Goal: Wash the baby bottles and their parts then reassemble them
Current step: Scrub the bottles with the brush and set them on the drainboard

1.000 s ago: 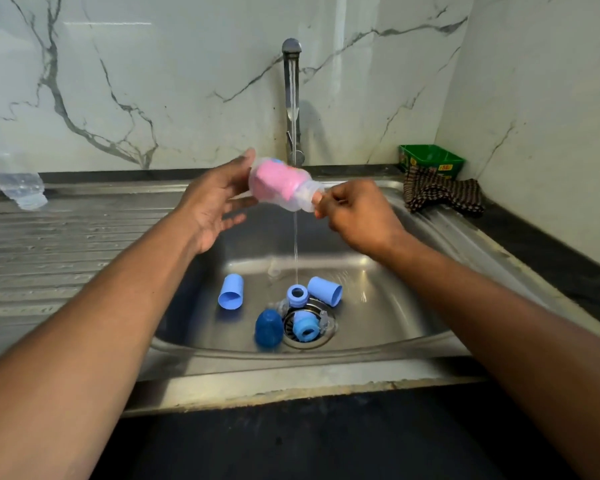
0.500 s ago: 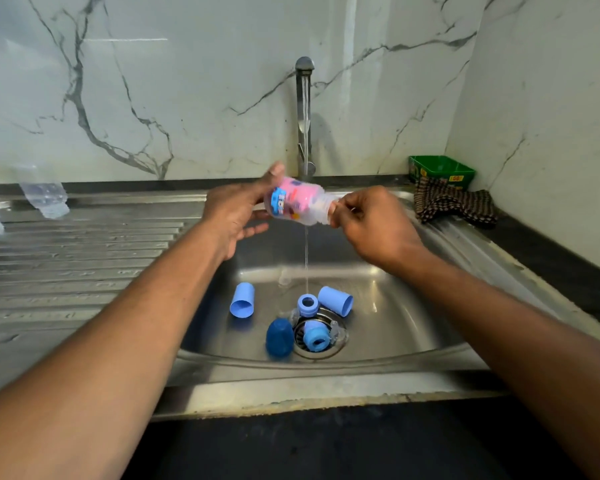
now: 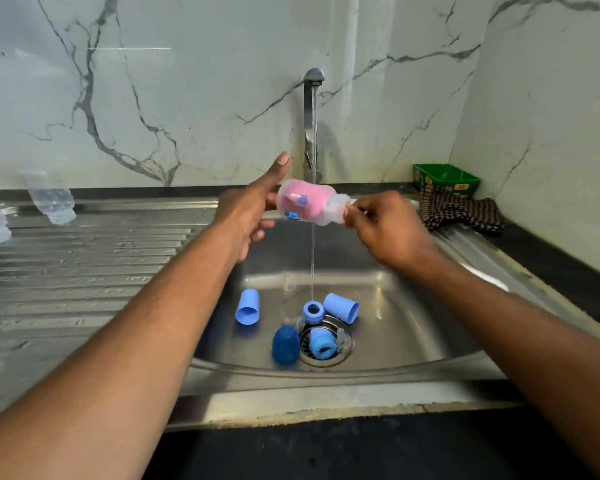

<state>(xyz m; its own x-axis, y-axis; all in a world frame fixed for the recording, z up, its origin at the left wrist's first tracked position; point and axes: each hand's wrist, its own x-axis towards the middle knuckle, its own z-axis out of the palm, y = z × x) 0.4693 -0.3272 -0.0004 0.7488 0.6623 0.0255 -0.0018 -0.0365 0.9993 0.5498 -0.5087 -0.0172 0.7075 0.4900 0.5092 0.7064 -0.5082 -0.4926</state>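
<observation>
Down near me, in the sink (image 3: pixel 413 344) basin, I see a dark blue cap (image 3: pixel 285 344) beside the drain (image 3: pixel 326 341), a blue ring (image 3: pixel 321 346) lying on the drain and another blue ring (image 3: pixel 314 311) just behind it, with two pale blue cups (image 3: pixel 247 306) on their sides left and right of them; none of these stands between my hands and the bottle. Above them the baby bottle (image 3: pixel 307 202) lies sideways under the tap (image 3: pixel 311 109), long axis left to right, base to my left, open neck to my right. My left hand (image 3: pixel 248 216) props the base with straight fingers and a raised thumb, an open grip; my right hand (image 3: pixel 383 225) pinches the neck. Compared with half a second ago, the bottle has turned, its printed label now lower. Farther off, clear bottles (image 3: pixel 52 200) sit on the drainboard, and a checked cloth (image 3: pixel 459 211) and green box (image 3: pixel 445 180) on the bench corner.
</observation>
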